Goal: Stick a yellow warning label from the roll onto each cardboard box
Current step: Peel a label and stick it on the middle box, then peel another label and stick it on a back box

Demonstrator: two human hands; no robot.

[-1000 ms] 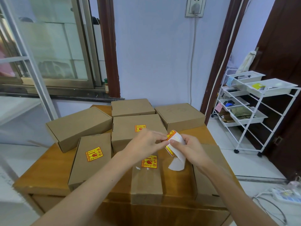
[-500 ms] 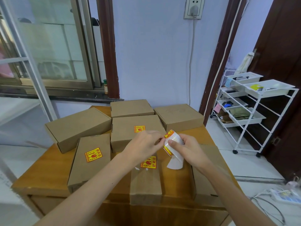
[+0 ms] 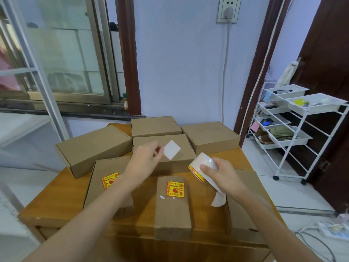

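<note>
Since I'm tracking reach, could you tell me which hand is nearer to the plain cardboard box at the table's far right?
Right. The right hand, gripping the label roll, sits just in front of that plain cardboard box; the left hand is farther left.

seven boxes sat on a table. at the back were a middle box and a right box. a big box lay at the left. a box sat in the center. in front of it lay a near box, with a left box and a side box on either side. the left hand held a label over the center box. the right hand held the roll just right of it. a rack stood far right.
</note>
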